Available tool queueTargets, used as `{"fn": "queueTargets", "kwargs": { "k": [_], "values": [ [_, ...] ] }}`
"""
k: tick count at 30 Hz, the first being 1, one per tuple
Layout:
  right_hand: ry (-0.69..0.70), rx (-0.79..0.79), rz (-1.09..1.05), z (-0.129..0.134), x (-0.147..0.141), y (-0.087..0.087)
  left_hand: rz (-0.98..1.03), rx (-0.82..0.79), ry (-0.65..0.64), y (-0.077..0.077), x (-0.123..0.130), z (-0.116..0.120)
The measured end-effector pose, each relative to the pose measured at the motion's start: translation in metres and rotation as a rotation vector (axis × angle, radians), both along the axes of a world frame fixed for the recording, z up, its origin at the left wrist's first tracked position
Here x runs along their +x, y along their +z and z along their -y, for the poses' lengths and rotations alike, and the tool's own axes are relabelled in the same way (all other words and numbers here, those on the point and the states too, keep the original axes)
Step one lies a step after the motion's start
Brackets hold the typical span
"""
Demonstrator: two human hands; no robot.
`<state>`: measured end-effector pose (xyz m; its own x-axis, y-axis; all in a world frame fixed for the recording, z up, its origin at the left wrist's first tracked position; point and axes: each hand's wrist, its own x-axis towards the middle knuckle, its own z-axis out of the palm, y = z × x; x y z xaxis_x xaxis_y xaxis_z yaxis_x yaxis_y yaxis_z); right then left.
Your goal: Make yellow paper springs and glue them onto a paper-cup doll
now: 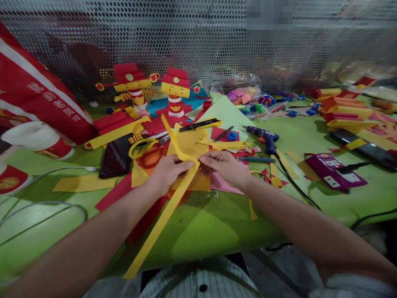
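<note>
Two yellow paper strips (164, 219) meet at an angle between my hands; one hangs toward me past the table edge, the other points away. My left hand (169, 171) pinches the paper just left of the corner where they meet. My right hand (225, 165) has its fingertips pressed together at that corner's right side. Beneath lie a sheet of yellow paper (186, 140) and pink and red pieces. Close beyond my left hand are red-handled scissors (151, 155) and yellow-handled scissors (139, 151). A black and yellow utility knife (201, 124) rests on the yellow sheet.
Two red and yellow paper figures (175, 93) stand at the back. A blue glue gun (263, 136) lies right, its cord running to a purple power strip (336, 171). A dark phone (115, 157), paper cups (40, 138) and a red bag (40, 87) are on the left.
</note>
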<state>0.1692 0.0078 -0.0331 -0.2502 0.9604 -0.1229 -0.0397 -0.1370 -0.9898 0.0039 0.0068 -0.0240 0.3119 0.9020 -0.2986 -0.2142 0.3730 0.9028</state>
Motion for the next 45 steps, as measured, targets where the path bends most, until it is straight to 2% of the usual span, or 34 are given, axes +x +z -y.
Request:
{"fn": "queueTargets", "kwargs": {
  "k": [3, 7, 21, 27, 36, 45],
  "values": [
    [0.003, 0.031, -0.031, 0.001, 0.001, 0.001, 0.072, -0.06, 0.012, 0.003, 0.0, -0.001],
    [-0.001, 0.055, -0.037, 0.002, -0.001, 0.001, 0.085, -0.065, 0.004, 0.005, 0.001, -0.001],
    [0.002, -0.073, -0.086, 0.006, -0.005, 0.006, -0.051, 0.043, -0.004, -0.005, -0.003, -0.001],
    [0.063, -0.143, -0.134, 0.006, -0.005, 0.006, -0.071, 0.088, -0.045, -0.004, -0.002, 0.0],
    [0.057, -0.073, -0.024, 0.004, -0.005, -0.002, -0.152, 0.104, -0.061, -0.003, 0.001, 0.002],
    [0.041, -0.102, -0.041, 0.003, -0.007, -0.004, -0.222, 0.316, 0.005, -0.005, 0.003, 0.002]
  ]
}}
